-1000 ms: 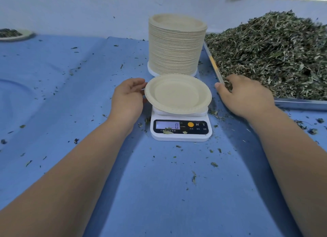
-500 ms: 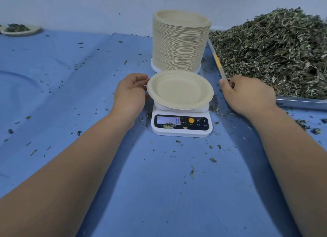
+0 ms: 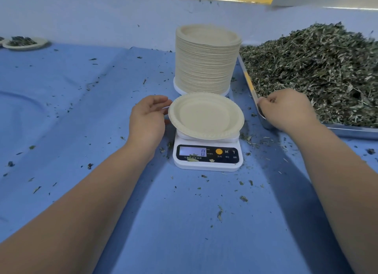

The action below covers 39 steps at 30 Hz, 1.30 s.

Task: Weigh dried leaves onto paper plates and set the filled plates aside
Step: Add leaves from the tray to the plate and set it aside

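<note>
Left hand (image 3: pixel 148 120) cups beside the plate (image 3: pixel 206 116), grip unclear; right hand (image 3: pixel 286 110) curls over the tray (image 3: pixel 347 131) corner, mid-right, hold hidden. Blue cloth (image 3: pixel 194 222) spreads wide below.

Obstacles round the scale (image 3: pixel 207 161): plate stack (image 3: pixel 206 63) close at 12 o'clock; leaf tray (image 3: pixel 351 131) at 2 to 3 o'clock. Open cloth (image 3: pixel 71 110): 6 and 9 to 11 o'clock.

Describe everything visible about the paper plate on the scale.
The paper plate is round, shallow and off-white, with a faintly fluted rim; it looks like pressed pulp. It is empty and sits open side up on the scale, which reads 0, overhanging its platform. The left hand brackets its left rim with thumb and forefinger, touching or nearly so. The plate stack stands behind.
</note>
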Each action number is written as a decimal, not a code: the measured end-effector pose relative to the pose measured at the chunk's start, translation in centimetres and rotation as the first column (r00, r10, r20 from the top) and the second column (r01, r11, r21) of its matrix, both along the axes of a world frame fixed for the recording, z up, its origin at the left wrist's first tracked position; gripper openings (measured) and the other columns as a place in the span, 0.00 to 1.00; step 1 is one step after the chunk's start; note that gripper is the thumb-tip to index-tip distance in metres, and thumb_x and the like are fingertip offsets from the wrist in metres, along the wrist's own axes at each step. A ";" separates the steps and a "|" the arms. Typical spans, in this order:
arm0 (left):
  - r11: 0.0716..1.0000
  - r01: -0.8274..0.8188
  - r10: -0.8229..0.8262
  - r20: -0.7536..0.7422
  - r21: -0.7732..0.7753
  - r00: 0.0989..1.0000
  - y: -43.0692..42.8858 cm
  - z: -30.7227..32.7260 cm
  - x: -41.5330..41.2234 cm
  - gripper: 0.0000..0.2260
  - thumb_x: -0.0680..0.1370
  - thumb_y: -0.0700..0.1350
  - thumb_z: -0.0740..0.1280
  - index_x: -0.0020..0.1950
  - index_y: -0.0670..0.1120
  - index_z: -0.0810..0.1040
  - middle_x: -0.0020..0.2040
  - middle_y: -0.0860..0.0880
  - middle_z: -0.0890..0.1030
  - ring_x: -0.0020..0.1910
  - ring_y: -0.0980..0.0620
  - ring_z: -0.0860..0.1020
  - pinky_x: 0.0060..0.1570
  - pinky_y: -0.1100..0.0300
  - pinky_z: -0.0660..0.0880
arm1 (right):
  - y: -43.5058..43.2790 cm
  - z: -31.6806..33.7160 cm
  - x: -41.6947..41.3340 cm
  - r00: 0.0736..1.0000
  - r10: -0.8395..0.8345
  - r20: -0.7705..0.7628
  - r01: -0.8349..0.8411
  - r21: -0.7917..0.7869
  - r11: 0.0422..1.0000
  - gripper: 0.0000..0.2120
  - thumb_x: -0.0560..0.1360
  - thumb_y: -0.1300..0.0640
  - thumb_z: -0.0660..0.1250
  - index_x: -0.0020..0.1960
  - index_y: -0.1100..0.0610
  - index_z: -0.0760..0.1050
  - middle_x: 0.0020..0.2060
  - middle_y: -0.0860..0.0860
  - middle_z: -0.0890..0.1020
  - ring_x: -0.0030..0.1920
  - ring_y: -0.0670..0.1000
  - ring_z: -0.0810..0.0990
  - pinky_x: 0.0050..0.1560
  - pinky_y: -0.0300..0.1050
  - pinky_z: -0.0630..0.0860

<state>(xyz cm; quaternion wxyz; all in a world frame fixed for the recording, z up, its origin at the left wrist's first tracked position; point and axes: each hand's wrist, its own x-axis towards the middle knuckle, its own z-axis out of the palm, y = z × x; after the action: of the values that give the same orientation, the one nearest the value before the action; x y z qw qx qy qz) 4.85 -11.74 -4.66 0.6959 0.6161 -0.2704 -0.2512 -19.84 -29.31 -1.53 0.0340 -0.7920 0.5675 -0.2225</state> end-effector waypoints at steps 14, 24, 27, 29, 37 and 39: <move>0.992 0.033 -0.070 -0.319 -0.121 0.945 -0.4 0.5 0.3 0.13 0.82 0.40 0.59 0.62 0.42 0.80 0.59 0.46 0.84 0.57 0.51 0.84 0.51 0.60 0.83 | 3.3 4.2 5.4 0.950 0.206 0.234 -0.145 -0.254 0.956 0.25 0.80 0.47 0.60 0.29 0.57 0.61 0.23 0.52 0.64 0.25 0.53 0.61 0.29 0.45 0.58; 0.991 0.097 -0.119 -0.261 -0.094 0.958 -0.3 0.5 0.0 0.10 0.83 0.41 0.60 0.55 0.46 0.81 0.60 0.47 0.83 0.56 0.53 0.83 0.56 0.60 0.80 | 8.2 3.8 12.2 0.847 0.528 0.065 -0.530 0.015 0.848 0.12 0.79 0.46 0.66 0.44 0.53 0.80 0.40 0.47 0.83 0.44 0.47 0.80 0.49 0.48 0.78; 0.991 0.096 -0.116 -0.249 -0.088 0.961 -0.3 0.6 0.0 0.09 0.83 0.41 0.60 0.53 0.46 0.81 0.56 0.48 0.84 0.53 0.54 0.84 0.55 0.59 0.81 | 7.9 3.8 11.7 0.841 0.529 0.114 -0.535 0.020 0.845 0.06 0.78 0.46 0.67 0.47 0.47 0.80 0.41 0.40 0.81 0.44 0.37 0.77 0.42 0.33 0.71; 0.993 0.095 -0.110 -0.237 -0.075 0.965 -0.4 0.6 -0.1 0.09 0.82 0.41 0.61 0.52 0.46 0.81 0.56 0.48 0.84 0.54 0.53 0.83 0.57 0.58 0.80 | 7.4 3.9 11.0 0.837 0.508 0.205 -0.519 -0.003 0.855 0.06 0.78 0.47 0.66 0.48 0.47 0.80 0.41 0.38 0.80 0.44 0.36 0.76 0.41 0.33 0.68; 0.998 0.062 -0.058 -0.155 0.018 0.986 -0.1 1.0 -0.8 0.10 0.75 0.46 0.63 0.49 0.50 0.83 0.54 0.51 0.85 0.54 0.52 0.83 0.62 0.51 0.79 | 1.2 1.5 5.7 0.990 0.094 0.104 -0.080 -0.136 0.988 0.12 0.81 0.51 0.59 0.51 0.58 0.75 0.41 0.55 0.79 0.42 0.59 0.76 0.38 0.47 0.69; 0.996 0.079 -0.073 -0.140 0.037 0.987 0.0 1.2 -1.0 0.12 0.69 0.48 0.61 0.46 0.51 0.83 0.47 0.55 0.85 0.48 0.55 0.82 0.56 0.54 0.79 | -0.3 0.5 4.8 1.000 -0.005 -0.022 0.005 -0.019 1.000 0.17 0.82 0.47 0.57 0.56 0.61 0.73 0.45 0.57 0.77 0.44 0.60 0.75 0.44 0.52 0.73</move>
<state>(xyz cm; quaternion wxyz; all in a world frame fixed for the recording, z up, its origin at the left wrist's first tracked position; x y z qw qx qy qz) 3.90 -11.74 -3.48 0.6894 0.6012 -0.2394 -0.3255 -15.02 -29.57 -1.02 0.0199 -0.7932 0.5678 -0.2192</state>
